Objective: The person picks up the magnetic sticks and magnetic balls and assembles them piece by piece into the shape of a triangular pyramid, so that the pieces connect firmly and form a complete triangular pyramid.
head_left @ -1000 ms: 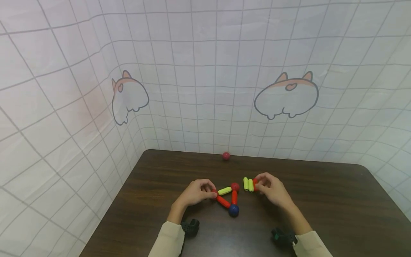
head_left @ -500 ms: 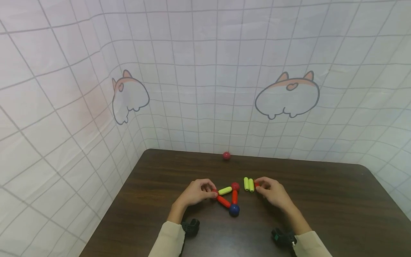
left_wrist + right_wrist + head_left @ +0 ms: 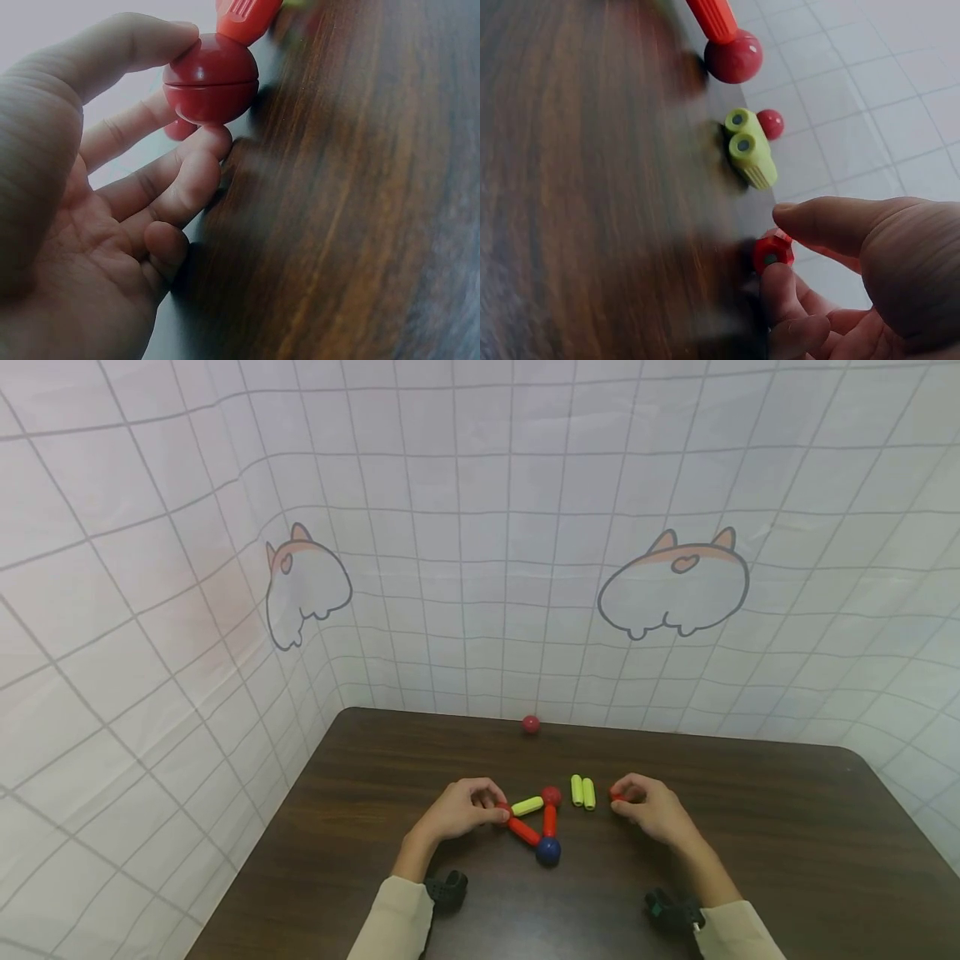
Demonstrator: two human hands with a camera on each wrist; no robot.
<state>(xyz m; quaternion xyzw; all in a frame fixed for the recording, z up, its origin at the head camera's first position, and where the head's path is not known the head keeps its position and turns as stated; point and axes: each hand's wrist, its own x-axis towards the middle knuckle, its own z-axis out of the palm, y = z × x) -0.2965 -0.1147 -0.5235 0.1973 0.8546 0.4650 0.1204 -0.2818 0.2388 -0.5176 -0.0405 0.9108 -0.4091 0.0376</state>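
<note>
Pale cream sleeves (image 3: 393,920), black wrist-worn units (image 3: 448,892); the right unit (image 3: 678,917) bears what seems a small green patch (image 3: 657,909).

Dark brown table (image 3: 787,827), streaky wood grain, far corners rounded, soft sheen toward the near side. White cloth (image 3: 465,468) with grey grid hangs behind it and along the left, slightly wrinkled (pinkish tint over on the left). Two cartoon animal rear views printed on it: left drawing (image 3: 318,581) narrower, right drawing (image 3: 645,597) wider, both grey-outlined with peach ears and a heart-shaped mark.
</note>
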